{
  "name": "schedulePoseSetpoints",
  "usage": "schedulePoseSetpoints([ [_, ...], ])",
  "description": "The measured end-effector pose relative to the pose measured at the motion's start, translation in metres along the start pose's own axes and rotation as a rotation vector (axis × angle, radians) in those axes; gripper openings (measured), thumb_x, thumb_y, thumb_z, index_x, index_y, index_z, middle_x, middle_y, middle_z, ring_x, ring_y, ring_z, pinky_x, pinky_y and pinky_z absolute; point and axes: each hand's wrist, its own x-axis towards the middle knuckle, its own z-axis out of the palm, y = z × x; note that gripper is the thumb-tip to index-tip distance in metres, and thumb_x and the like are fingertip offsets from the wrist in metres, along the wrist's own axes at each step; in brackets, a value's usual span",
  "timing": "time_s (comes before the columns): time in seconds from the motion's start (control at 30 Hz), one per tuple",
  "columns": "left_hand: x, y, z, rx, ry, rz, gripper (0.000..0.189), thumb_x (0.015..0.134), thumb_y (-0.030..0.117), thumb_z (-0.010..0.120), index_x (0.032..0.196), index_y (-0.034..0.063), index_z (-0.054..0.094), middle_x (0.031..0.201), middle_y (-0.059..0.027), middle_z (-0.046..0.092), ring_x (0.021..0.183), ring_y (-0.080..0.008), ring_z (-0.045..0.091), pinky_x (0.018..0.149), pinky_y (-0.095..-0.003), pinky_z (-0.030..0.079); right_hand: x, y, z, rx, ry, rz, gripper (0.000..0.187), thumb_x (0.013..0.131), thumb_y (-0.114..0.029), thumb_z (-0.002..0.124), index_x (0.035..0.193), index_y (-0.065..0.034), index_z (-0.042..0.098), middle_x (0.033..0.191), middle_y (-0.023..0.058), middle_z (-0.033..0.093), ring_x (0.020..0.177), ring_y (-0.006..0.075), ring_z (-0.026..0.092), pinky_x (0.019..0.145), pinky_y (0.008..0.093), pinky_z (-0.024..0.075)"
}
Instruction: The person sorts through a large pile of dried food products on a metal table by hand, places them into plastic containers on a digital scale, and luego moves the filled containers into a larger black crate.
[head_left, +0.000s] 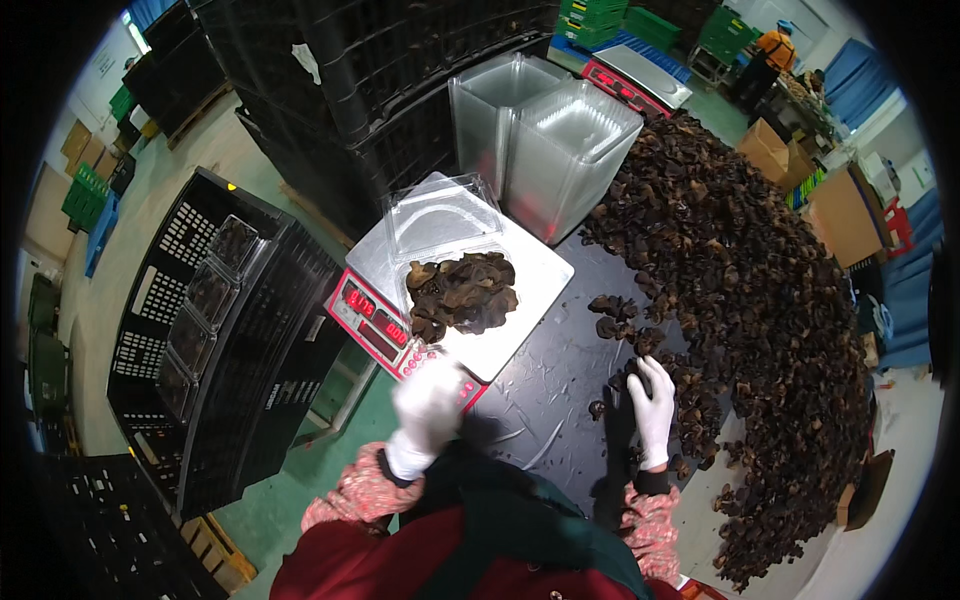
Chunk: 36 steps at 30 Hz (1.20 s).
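Observation:
My left hand (427, 409), in a white glove and blurred, is beside the keypad at the front corner of a red-edged digital scale (536, 281); its fingers cannot be made out. On the scale's metal pan lies a clear plastic clamshell box (442, 225) with its lid raised. Dark brown wood ear mushrooms (465, 292) fill its base. My right hand (651, 412), also gloved, is over the dark tabletop (536, 405) with fingers apart, nearest to a few loose mushroom pieces (649, 341) at the edge of a large mushroom heap (757, 292).
Two stacks of clear boxes (566, 150) stand behind the scale, near a second scale (637, 75). At left, a black crate (255, 390) holds filled boxes (210, 300). Tall black crates (360, 90) rise behind. A person in orange (776, 51) stands far off.

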Motion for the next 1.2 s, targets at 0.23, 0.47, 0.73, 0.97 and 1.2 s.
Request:
schedulePoseSetpoints([
  [0.23, 0.028, -0.039, -0.022, -0.075, -0.146, -0.858, 0.048, 0.098, 0.023, 0.058, 0.144, 0.0081, 0.05, 0.064, -0.0047, 0.061, 0.061, -0.0117, 0.063, 0.062, -0.0301, 0.05, 0.113, -0.117, 0.053, 0.639, -0.386, 0.093, 0.03, 0.098, -0.024, 0.061, 0.117, -0.0017, 0.068, 0.107, 0.0043, 0.07, 0.102, 0.0103, 0.061, 0.089, 0.0249, 0.0468],
  [0.47, 0.03, -0.048, -0.014, -0.584, -0.154, -0.969, 0.057, 0.099, 0.016, 0.057, 0.149, -0.0016, 0.037, 0.065, 0.0027, 0.057, 0.052, -0.0017, 0.045, 0.047, -0.0178, 0.034, 0.184, -0.184, 0.153, 0.352, -0.453, 0.057, 0.058, 0.099, -0.039, 0.058, 0.139, 0.0026, 0.05, 0.138, 0.0179, 0.058, 0.13, 0.0243, 0.053, 0.109, 0.032, 0.0378],
  [0.73, 0.019, -0.05, -0.019, -0.705, -0.114, -0.933, 0.049, 0.105, 0.027, 0.05, 0.145, -0.0009, 0.043, 0.072, -0.002, 0.061, 0.051, -0.0062, 0.053, 0.046, -0.0193, 0.04, 0.088, -0.133, 0.081, 0.798, -0.511, -0.036, 0.02, 0.096, -0.019, 0.063, 0.103, -0.0021, 0.071, 0.104, 0.0056, 0.069, 0.097, 0.0109, 0.062, 0.083, 0.0269, 0.0489],
  [0.97, 0.019, -0.042, -0.02, -0.724, -0.141, -0.88, 0.045, 0.109, 0.026, 0.038, 0.145, 0.0013, 0.044, 0.079, -0.0088, 0.068, 0.054, -0.0092, 0.059, 0.05, -0.0197, 0.046, 0.046, -0.127, 0.09, 0.506, -0.253, -0.054, 0.029, 0.095, -0.024, 0.064, 0.115, -0.0039, 0.061, 0.094, 0.0087, 0.066, 0.064, 0.0165, 0.062, 0.067, 0.0307, 0.0519],
  [1.2, 0.014, -0.04, -0.013, -0.786, -0.118, -0.873, 0.045, 0.104, 0.02, 0.046, 0.146, 0.0034, 0.041, 0.082, -0.0071, 0.067, 0.061, -0.0111, 0.062, 0.055, -0.0219, 0.049, 0.074, -0.116, 0.068, 0.855, -0.928, 0.417, 0.025, 0.099, -0.028, 0.056, 0.1, -0.0043, 0.065, 0.08, 0.0039, 0.068, 0.051, 0.0053, 0.053, 0.04, 0.0178, 0.0361],
])
